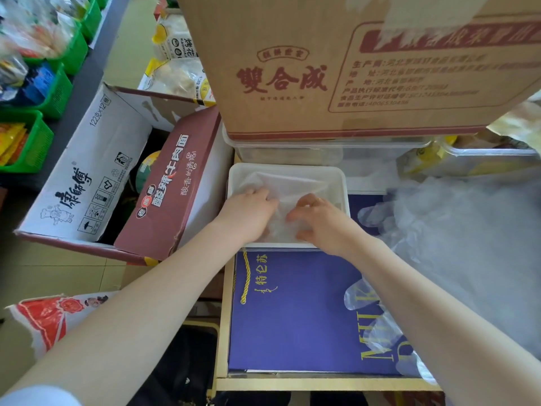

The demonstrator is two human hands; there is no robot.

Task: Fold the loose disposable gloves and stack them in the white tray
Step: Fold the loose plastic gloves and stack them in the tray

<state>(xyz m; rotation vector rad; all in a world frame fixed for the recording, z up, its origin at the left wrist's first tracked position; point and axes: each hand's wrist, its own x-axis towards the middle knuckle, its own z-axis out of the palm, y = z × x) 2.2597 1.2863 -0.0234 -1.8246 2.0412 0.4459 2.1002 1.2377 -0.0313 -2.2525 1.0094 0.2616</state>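
A shallow white tray [288,169], rectangular with rounded corners and a smooth matte rim, sits on the desk [307,383] just beyond a purple paper bag [292,317] that lies flat, printed with yellow lettering and fitted with a twisted yellow cord handle [245,276]. The tray's long axis runs left to right across the view. Inside it lies a folded disposable glove [288,186], thin, translucent and crinkled, with soft creases catching the light; its long axis also seems to run left to right, though which end is the cuff cannot be told.

Both hands are down in the tray on the film. The left hand [248,213] has its fingers bent at the knuckles and pressing onto the plastic near the tray's left side. The right hand [317,219] has its fingers curled and its thumb drawn in toward them, seemingly pinching a fold of the film at the tray's near middle.

To the right, a heap of loose gloves [456,230] spreads hazy and wrinkled over the bag and desk, with finger shapes pointing left toward the tray. A brown corrugated carton [336,68] with red print stands behind the tray, resting on clear plastic containers [292,152]. An open noodle carton [117,177] sits to the left.
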